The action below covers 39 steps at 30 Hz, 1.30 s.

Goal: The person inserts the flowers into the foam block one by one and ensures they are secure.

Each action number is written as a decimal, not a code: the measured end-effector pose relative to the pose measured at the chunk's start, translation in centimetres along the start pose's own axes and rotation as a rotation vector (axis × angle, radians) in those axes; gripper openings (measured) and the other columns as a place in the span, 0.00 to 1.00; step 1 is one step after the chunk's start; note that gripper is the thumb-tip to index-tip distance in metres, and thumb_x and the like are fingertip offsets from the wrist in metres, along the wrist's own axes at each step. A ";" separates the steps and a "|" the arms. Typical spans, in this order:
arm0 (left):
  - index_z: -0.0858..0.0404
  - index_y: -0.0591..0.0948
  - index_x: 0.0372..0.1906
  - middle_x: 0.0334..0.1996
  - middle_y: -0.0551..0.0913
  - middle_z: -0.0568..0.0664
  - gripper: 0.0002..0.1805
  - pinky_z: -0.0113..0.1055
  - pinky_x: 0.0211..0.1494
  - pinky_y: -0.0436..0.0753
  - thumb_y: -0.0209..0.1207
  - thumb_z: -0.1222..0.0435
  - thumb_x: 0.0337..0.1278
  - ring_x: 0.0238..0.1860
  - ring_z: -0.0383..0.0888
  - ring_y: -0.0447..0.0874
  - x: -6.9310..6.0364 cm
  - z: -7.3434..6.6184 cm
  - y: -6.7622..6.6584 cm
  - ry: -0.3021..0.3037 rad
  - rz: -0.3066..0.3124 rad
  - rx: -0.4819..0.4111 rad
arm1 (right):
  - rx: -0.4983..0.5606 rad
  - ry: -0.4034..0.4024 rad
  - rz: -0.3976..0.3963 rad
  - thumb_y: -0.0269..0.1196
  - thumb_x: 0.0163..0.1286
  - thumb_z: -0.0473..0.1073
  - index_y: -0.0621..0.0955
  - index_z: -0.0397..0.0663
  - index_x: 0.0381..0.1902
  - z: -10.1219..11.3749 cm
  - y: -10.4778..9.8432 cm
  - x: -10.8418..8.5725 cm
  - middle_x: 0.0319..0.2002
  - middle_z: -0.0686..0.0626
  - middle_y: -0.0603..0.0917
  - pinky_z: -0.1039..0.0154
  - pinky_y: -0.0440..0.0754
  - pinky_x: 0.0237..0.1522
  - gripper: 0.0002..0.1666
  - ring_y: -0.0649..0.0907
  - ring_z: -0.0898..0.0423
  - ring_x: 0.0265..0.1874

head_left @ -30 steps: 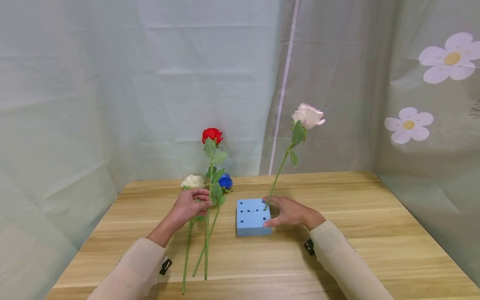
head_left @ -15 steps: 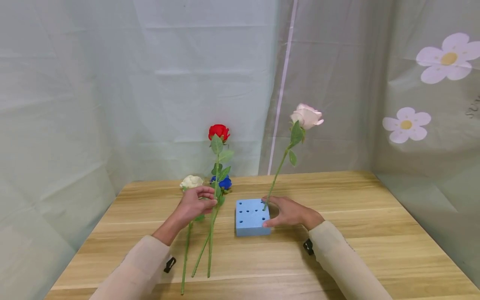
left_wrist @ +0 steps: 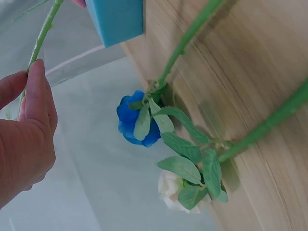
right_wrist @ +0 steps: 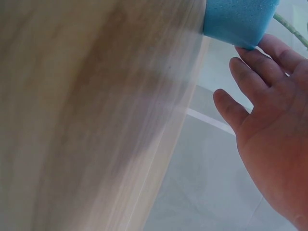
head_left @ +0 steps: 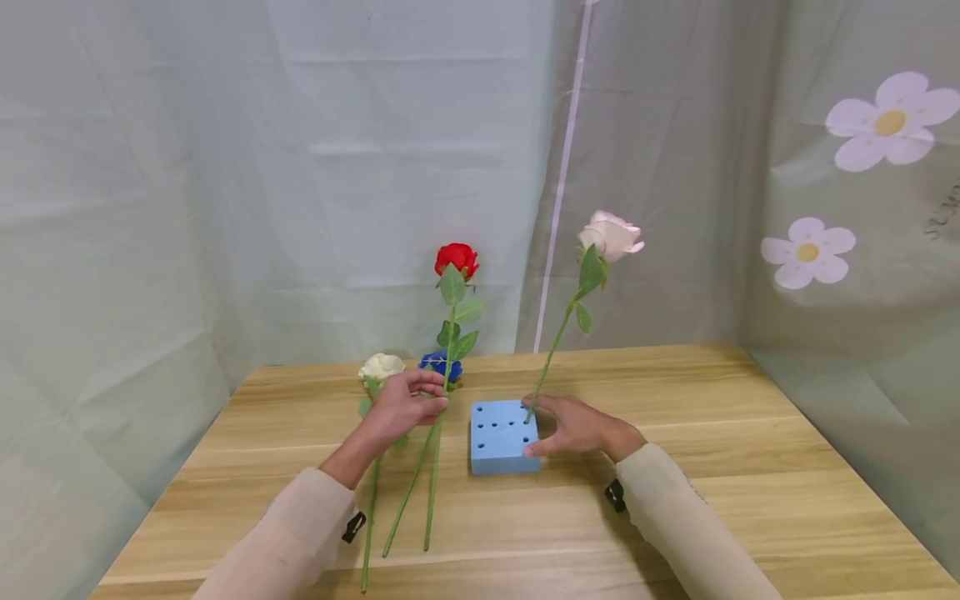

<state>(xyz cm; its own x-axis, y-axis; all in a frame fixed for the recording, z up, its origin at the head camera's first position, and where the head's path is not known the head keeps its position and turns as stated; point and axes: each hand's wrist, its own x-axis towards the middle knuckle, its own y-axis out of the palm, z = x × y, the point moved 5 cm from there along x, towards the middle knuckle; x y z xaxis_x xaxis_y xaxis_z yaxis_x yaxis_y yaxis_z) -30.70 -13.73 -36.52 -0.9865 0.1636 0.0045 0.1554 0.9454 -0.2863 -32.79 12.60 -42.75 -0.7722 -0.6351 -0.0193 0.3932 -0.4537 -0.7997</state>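
Note:
My left hand [head_left: 408, 404] pinches the green stem of a red rose [head_left: 457, 261] between thumb and fingers, holding it raised and nearly upright. To its right sits a blue foam block [head_left: 495, 457] with several holes in its top. A pale pink rose [head_left: 611, 237] stands in one hole at the block's right side, leaning right. My right hand [head_left: 577, 427] grips the right side of the block, thumb at the near corner and fingers at the far one. In the right wrist view, fingertips [right_wrist: 248, 54] touch the block's edge.
A white rose [left_wrist: 171, 190] and a blue rose [left_wrist: 137, 118] lie on the wooden table [head_left: 600, 533], left of the block, their stems toward the near edge. Grey-green cloth [head_left: 420, 150] hangs behind the table and along both sides.
My left hand has moved right with the red rose, bringing it closer to the block. The right hand, block and pink rose stay in place.

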 end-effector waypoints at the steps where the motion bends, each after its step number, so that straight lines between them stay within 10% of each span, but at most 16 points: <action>1: 0.75 0.77 0.52 0.41 0.81 0.57 0.16 0.40 0.40 0.88 0.63 0.77 0.59 0.36 0.41 0.83 0.0 -0.1 0.1 0.006 0.004 0.004 | -0.002 0.001 0.001 0.72 0.58 0.65 0.65 0.43 0.74 0.0 0.0 0.0 0.72 0.43 0.67 0.42 0.63 0.71 0.55 0.64 0.42 0.72; 22: 0.74 0.78 0.51 0.39 0.81 0.57 0.16 0.38 0.38 0.88 0.64 0.79 0.58 0.40 0.54 0.85 0.2 -1.0 1.4 0.016 0.001 -0.022 | -0.022 -0.019 -0.001 0.72 0.59 0.64 0.66 0.41 0.74 0.0 0.0 0.1 0.72 0.42 0.68 0.44 0.62 0.72 0.55 0.64 0.42 0.72; 39: 0.74 0.79 0.52 0.41 0.82 0.58 0.16 0.41 0.41 0.88 0.64 0.77 0.58 0.37 0.46 0.85 0.4 -2.1 2.4 0.057 0.026 -0.024 | -0.019 -0.024 -0.004 0.72 0.59 0.64 0.66 0.42 0.74 0.0 0.0 0.1 0.71 0.40 0.68 0.43 0.63 0.71 0.54 0.65 0.41 0.72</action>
<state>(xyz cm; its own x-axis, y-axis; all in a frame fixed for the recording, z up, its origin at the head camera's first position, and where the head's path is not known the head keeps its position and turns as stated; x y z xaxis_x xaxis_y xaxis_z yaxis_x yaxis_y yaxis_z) -30.65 -10.80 -35.18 -0.9777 0.2033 0.0516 0.1830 0.9469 -0.2643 -32.89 12.54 -42.76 -0.7612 -0.6485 -0.0015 0.3802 -0.4443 -0.8112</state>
